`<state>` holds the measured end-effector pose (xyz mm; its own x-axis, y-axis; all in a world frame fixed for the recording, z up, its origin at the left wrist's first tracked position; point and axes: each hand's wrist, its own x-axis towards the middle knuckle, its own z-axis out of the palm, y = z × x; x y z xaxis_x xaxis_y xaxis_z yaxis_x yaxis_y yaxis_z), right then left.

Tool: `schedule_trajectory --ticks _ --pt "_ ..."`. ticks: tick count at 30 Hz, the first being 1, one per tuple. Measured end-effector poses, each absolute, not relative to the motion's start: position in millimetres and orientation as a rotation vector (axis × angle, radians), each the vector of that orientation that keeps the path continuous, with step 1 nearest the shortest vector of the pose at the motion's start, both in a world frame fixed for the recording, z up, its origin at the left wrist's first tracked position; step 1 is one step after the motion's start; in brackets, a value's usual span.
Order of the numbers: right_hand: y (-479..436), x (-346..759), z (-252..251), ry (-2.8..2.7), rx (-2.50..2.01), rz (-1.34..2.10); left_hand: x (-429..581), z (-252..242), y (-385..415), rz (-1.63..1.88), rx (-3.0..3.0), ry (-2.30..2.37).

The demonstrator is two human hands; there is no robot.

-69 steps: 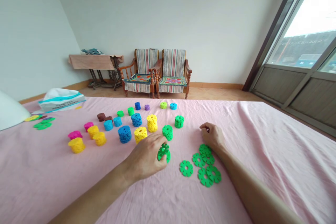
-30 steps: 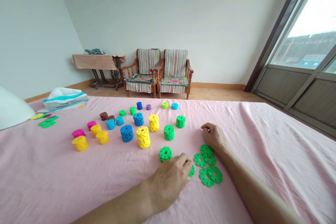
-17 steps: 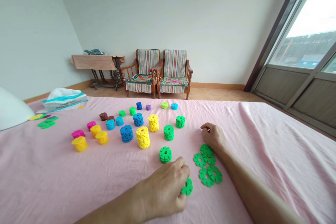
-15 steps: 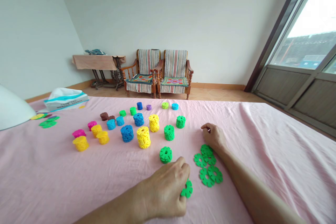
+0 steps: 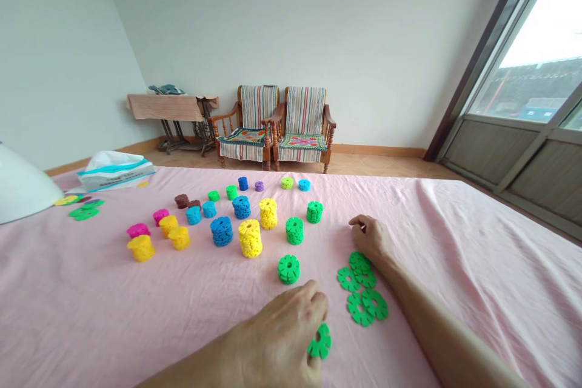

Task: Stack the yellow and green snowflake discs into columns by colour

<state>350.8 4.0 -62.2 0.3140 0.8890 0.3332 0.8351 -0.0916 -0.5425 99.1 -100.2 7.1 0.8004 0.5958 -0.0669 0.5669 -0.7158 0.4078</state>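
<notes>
My left hand (image 5: 291,330) is closed low in front, pinching a green notched plastic disc (image 5: 321,342) between thumb and fingers. Just beyond it stands a short stack of green discs (image 5: 288,270). My right hand (image 5: 370,239) rests on the cloth with curled fingers and nothing visible in them. Several loose green discs (image 5: 361,309) lie flat between my hands, some overlapping beside my right wrist. Two taller green stacks, one nearer (image 5: 294,231) and one farther (image 5: 314,212), stand to the left of my right hand.
Yellow stacks (image 5: 250,239), blue stacks (image 5: 221,231) and several smaller coloured stacks spread to the left on the pink cloth (image 5: 91,303). A tissue pack (image 5: 116,172), loose discs (image 5: 85,211) and a white rounded object (image 5: 22,185) are at far left. Two chairs (image 5: 302,124) stand beyond.
My left hand has drawn slightly nearer and lower with the green disc. My right hand has stayed in place, and the view has shifted a little.
</notes>
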Motion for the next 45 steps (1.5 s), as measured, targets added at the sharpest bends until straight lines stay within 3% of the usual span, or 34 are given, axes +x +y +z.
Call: schedule_trajectory --ticks 9,17,45 --pt "5 352 -64 -1.543 -1.918 0.108 93 16 -98 0.183 2.619 0.884" --pt "4 351 -62 -1.556 -1.917 0.128 71 24 -41 0.553 2.557 1.132" --pt "5 352 -64 -1.553 -1.929 0.133 62 12 -32 0.456 2.622 0.978"
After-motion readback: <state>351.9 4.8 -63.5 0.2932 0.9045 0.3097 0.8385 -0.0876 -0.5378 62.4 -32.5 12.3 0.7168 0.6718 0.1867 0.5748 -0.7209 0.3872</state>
